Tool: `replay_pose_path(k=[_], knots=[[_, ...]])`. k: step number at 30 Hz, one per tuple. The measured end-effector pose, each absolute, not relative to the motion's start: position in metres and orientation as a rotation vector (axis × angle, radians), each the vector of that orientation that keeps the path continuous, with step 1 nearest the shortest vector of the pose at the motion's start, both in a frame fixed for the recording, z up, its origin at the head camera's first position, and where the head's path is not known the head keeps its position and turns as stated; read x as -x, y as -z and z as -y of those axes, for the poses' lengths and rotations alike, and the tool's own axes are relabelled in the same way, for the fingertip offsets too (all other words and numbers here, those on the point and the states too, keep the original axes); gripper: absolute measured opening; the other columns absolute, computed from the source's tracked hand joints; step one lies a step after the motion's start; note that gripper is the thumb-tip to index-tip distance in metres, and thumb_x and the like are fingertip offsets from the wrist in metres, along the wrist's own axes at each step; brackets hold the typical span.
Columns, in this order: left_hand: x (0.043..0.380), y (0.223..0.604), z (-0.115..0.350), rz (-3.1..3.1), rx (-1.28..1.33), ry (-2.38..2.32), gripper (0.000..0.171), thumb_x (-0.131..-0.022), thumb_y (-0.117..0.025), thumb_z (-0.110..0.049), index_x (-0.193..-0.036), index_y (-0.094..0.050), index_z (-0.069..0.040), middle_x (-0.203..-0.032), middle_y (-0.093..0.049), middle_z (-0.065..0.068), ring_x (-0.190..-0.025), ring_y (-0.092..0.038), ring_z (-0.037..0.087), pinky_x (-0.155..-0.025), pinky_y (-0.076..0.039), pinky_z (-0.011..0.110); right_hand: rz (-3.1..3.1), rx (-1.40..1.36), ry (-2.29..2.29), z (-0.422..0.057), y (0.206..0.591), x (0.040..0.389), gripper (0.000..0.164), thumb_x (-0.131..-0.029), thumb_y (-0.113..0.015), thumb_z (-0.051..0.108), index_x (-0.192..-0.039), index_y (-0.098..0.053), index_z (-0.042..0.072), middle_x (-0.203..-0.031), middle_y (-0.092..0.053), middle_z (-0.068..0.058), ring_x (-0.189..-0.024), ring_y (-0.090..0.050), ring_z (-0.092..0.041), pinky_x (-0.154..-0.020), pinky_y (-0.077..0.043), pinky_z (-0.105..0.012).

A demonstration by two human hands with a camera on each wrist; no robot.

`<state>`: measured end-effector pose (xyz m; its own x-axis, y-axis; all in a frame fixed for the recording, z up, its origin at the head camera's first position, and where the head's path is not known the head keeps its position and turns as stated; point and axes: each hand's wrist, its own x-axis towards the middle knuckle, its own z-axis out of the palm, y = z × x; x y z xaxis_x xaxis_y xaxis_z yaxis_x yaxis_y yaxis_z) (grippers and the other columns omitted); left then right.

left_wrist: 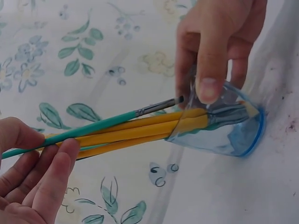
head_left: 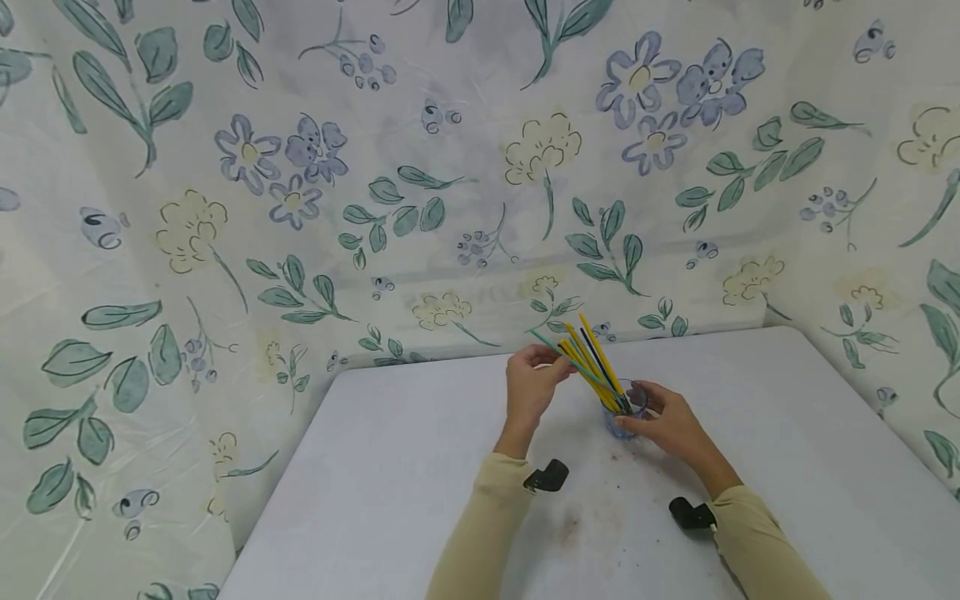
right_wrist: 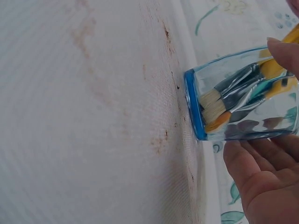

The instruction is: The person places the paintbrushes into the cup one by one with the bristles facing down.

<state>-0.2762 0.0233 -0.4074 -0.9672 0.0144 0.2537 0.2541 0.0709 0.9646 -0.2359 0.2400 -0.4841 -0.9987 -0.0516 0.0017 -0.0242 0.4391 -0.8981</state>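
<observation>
My left hand (head_left: 529,390) pinches a teal-handled paintbrush (left_wrist: 100,125) between thumb and fingers. Its small dark tip points toward the cup, near the rim, and looks to be outside it in the left wrist view. Several yellow-handled paintbrushes (left_wrist: 145,134) lean out of the clear cup (left_wrist: 229,142) toward that hand, bristles down inside. My right hand (head_left: 673,423) grips the cup around its side, thumb on one face and fingers on the other. Through its wall, the bristles (right_wrist: 214,105) show above the thick blue base (right_wrist: 194,105). Whether the base touches the table cannot be told.
The white table (head_left: 390,467) carries reddish-brown smudges (head_left: 573,525) and small specks in front of the cup. A floral sheet (head_left: 450,208) hangs behind the table and along its sides. Black wrist cameras sit on both sleeves.
</observation>
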Motion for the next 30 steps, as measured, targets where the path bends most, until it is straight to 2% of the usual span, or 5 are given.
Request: replay_pose_path(k=[6, 13, 21, 28, 30], knots=[[0.276, 0.413, -0.027, 2.203, 0.287, 1.950, 0.016, -0.090, -0.076, -0.010, -0.100, -0.073, 0.002, -0.096, -0.077, 0.018, -0.079, -0.078, 0.023, -0.076, -0.064, 0.028, -2.647, 0.060, 1.655, -0.241, 0.486, 0.238, 0.088, -0.088, -0.082, 0.037, -0.155, -0.040, 0.000, -0.153, -0.051, -0.027, -0.145, -0.047, -0.047, -0.115, -0.044, -0.056], [0.275, 0.420, -0.031, 2.226, 0.310, 1.948, 0.013, -0.090, -0.074, -0.007, -0.098, -0.073, 0.003, -0.095, -0.077, 0.019, -0.082, -0.079, 0.032, -0.073, -0.063, 0.028, -2.650, 0.054, 1.655, -0.242, 0.487, 0.238, 0.086, -0.088, -0.081, 0.036, -0.155, -0.040, 0.000, -0.154, -0.050, -0.027, -0.145, -0.047, -0.047, -0.115, -0.043, -0.056], [0.272, 0.427, -0.035, 2.262, 0.392, 1.919, 0.014, -0.088, -0.075, -0.009, -0.096, -0.073, 0.003, -0.092, -0.079, 0.019, -0.079, -0.079, 0.029, -0.072, -0.063, 0.027, -2.636, 0.060, 1.672, -0.242, 0.490, 0.238, 0.089, -0.088, -0.081, 0.040, -0.156, -0.039, 0.001, -0.153, -0.051, -0.027, -0.144, -0.048, -0.046, -0.115, -0.044, -0.056], [0.271, 0.430, -0.037, 2.313, 0.415, 1.873, 0.013, -0.089, -0.073, -0.009, -0.097, -0.074, 0.001, -0.089, -0.079, 0.018, -0.083, -0.078, 0.041, -0.069, -0.061, 0.023, -2.640, 0.049, 1.669, -0.241, 0.490, 0.239, 0.090, -0.087, -0.082, 0.042, -0.155, -0.040, 0.002, -0.154, -0.050, -0.026, -0.145, -0.047, -0.046, -0.114, -0.045, -0.056], [0.271, 0.431, -0.038, 2.334, 0.415, 1.863, 0.014, -0.089, -0.073, -0.010, -0.098, -0.074, 0.001, -0.089, -0.079, 0.017, -0.082, -0.078, 0.037, -0.069, -0.061, 0.022, -2.646, 0.052, 1.667, -0.242, 0.490, 0.238, 0.089, -0.087, -0.082, 0.042, -0.155, -0.040, 0.002, -0.154, -0.050, -0.026, -0.145, -0.047, -0.046, -0.114, -0.045, -0.056]])
